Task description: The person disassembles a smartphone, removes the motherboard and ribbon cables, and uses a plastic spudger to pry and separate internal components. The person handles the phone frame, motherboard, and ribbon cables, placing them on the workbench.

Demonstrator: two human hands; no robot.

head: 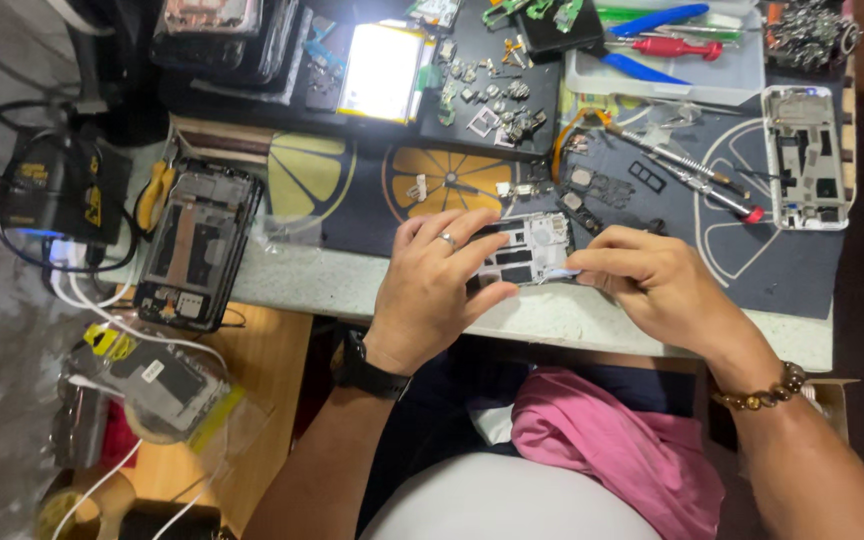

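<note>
— What is held by the hands?

— An opened phone frame [527,250] is held between them at the near edge of the dark work mat [782,265]. It is gripped on its left side by the left hand [432,285], fingers curled over it, and pinched at its right end by the right hand [652,280].

— What is seen around it?

— A second opened phone [197,245] is laid further left, a white frame [804,158] at the far right. Screwdrivers [687,170] and small loose parts [492,100] are spread behind, and a pink cloth [612,445] is bunched on the lap.
</note>
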